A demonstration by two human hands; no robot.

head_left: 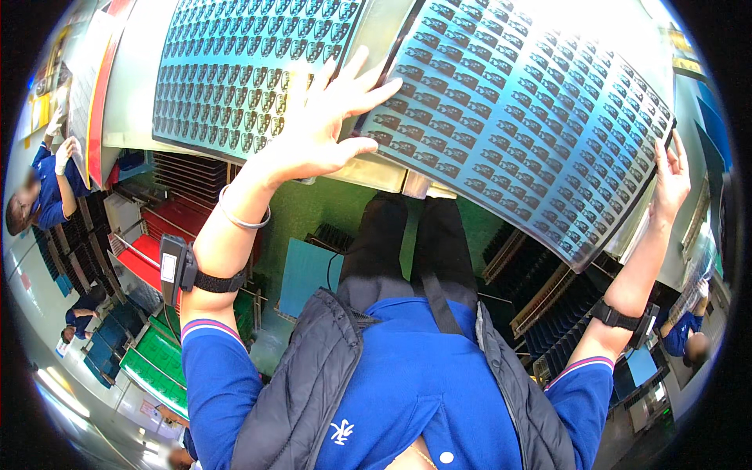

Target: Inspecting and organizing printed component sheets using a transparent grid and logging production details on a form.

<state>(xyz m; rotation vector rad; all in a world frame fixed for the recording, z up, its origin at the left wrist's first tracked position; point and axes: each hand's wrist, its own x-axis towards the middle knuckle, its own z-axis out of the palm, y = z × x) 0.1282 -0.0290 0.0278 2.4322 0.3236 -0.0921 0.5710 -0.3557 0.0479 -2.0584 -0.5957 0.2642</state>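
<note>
My left hand [333, 113] is open, its fingers spread above the gap between two blue film sheets. Its fingertips lie near the left edge of the right film sheet [501, 133], which carries rows of small dark printed patterns. That sheet lies tilted, its near corner reaching past the table's front edge. My right hand [672, 172] pinches its right edge between thumb and fingers. Left of it, the other film sheet [227, 82] rests flat, printed with rows of rounded dark shapes; my left hand and wrist cover its near right part.
A bright white table [368, 168] lies under the sheets, with strong glare at the far right. Below stand slotted black racks [188, 184], a red rack [160, 243], a green tray [157, 356] and a blue board [305, 274]. Other people work at the left and right [689, 333].
</note>
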